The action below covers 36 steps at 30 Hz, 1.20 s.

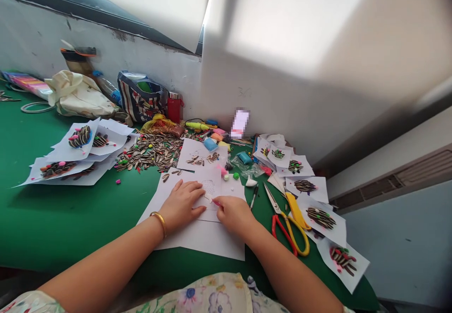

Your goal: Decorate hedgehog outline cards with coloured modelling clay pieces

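Note:
My left hand (185, 204), with a gold bangle (158, 223) at the wrist, lies flat with fingers spread on a white sheet of paper (208, 214). The fingers of my right hand (235, 214) are pinched together just above the same sheet. At their tips is a small white piece (209, 198), perhaps soft clay, beside a faint drawn pattern (207, 187). What the pinch holds is hidden. Striped sunflower seeds (165, 177) lie above my left hand. Farther up, a second sheet (183, 155) carries more seeds. Small pink, white and green clay lumps (236, 176) sit beyond my right hand.
Right of my hands lie a black pen (254, 196), open scissors (287, 223) and a yellow cutter (296, 209). Seed-decorated cards line the right edge (321, 218) and stack at left (70, 162). A seed pile (151, 150), bags (141, 94) and a red bottle (174, 107) stand behind.

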Motion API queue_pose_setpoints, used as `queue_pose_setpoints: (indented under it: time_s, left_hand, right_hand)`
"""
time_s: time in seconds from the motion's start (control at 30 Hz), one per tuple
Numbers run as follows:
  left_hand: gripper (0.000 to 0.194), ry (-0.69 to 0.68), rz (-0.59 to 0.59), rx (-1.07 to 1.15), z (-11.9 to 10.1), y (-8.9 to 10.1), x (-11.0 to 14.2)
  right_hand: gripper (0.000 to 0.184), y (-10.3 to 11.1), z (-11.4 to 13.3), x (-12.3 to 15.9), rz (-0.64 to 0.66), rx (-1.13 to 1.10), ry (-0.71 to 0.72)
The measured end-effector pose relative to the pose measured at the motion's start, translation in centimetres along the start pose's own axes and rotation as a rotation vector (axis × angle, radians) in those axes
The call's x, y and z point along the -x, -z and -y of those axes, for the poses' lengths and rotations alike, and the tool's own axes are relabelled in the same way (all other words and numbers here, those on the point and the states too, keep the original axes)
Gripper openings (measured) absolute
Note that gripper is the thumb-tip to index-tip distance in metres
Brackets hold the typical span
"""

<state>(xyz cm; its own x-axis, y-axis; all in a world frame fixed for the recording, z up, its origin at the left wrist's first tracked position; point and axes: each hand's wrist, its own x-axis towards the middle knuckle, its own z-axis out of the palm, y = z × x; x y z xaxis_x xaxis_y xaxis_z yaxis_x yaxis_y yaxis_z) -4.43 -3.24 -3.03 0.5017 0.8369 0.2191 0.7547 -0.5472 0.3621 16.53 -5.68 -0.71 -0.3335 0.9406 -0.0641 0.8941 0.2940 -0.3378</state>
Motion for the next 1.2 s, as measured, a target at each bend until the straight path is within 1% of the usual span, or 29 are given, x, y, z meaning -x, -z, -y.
queue_pose_setpoints:
  time_s: [0.37,0.53,0.6,0.7,0.8,0.87,0.97,1.03,1.1,1.13,1.2]
  left_hand:
    - [0.039,-0.005,-0.012,0.001,0.1,-0.1,0.0]
    - [0.039,-0.005,-0.013,0.014,0.1,-0.1,0.0]
    - [0.039,-0.002,-0.006,0.016,0.1,0.0,0.0]
    - [0.04,0.003,0.012,0.018,0.1,0.1,0.0]
    - [0.039,0.011,0.024,0.023,0.1,0.3,-0.1]
    - [0.039,0.013,0.029,0.029,0.1,0.4,-0.1]
    - [0.038,0.013,0.035,0.03,0.1,0.4,-0.1]
    - [0.038,0.014,0.038,0.029,0.1,0.4,0.0]
    - [0.038,0.017,0.044,0.028,0.2,0.4,0.0]
    - [0.038,0.017,0.047,0.03,0.2,0.4,0.0]
    - [0.039,0.012,0.053,0.036,0.3,0.3,-0.1]
  right_hand:
    - [0.042,-0.3,-0.1,0.1,-0.05,-0.02,0.013]
    - [0.041,0.0,-0.5,0.2,-0.06,-0.089,0.045]
    - [0.041,0.5,-1.1,0.3,-0.066,-0.126,0.04]
    - [0.04,1.5,-2.6,0.4,-0.106,-0.137,-0.039]
    - [0.031,2.1,-4.0,0.5,-0.112,-0.106,-0.092]
    - [0.026,2.4,-4.5,0.6,-0.113,-0.082,-0.071]
    - [0.02,3.0,-5.1,0.6,-0.16,-0.069,-0.011]
    - [0.022,3.9,-5.9,0.4,-0.187,-0.063,0.004]
    - [0.026,5.3,-7.5,-0.1,-0.203,-0.005,-0.044]
    - [0.028,6.0,-8.5,-0.6,-0.201,0.063,-0.106]
    - [0.031,7.3,-10.8,-1.6,-0.172,0.24,-0.305]
